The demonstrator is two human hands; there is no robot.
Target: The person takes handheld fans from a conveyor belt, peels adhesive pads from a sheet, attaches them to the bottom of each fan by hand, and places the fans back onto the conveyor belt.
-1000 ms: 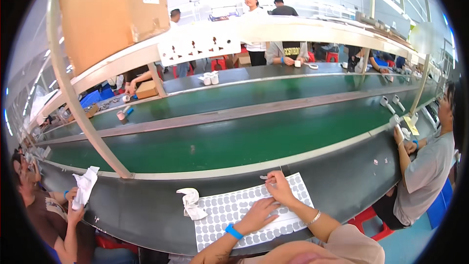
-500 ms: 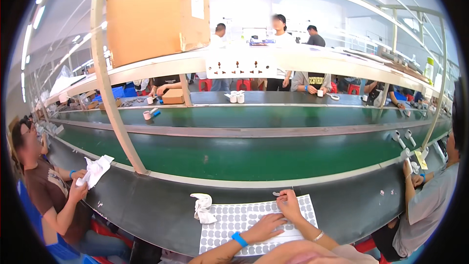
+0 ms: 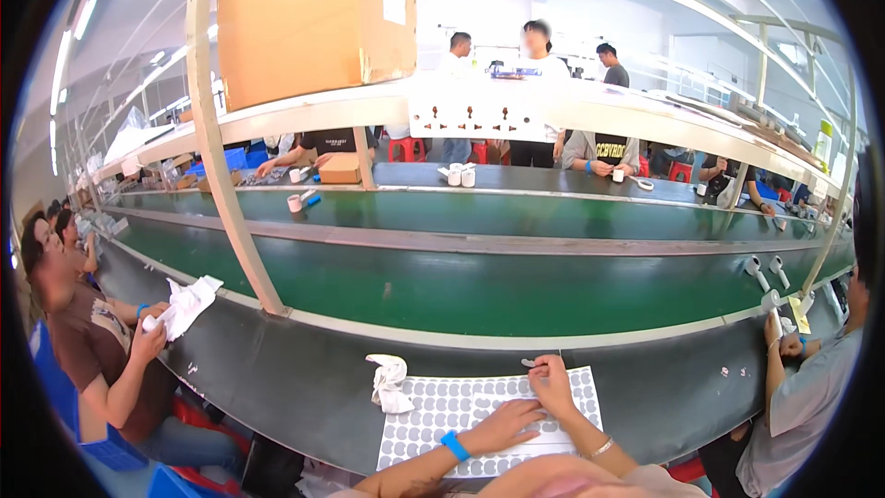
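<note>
The left hand lies spread flat on the white sheet of small grey oval stickers on the dark worktop while the right hand pinches a thin, probably flimsy sticker at its twelve-o'clock edge, a crumpled white cloth at nine o'clock.

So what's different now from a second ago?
The view has swung left, so the sheet of grey stickers now sits lower right and the seated person with a white cloth shows more. The right hand has stayed at the sheet's top edge, pinching a small grey piece; the left hand is still flat on the sheet. The rag hasn't moved.
</note>
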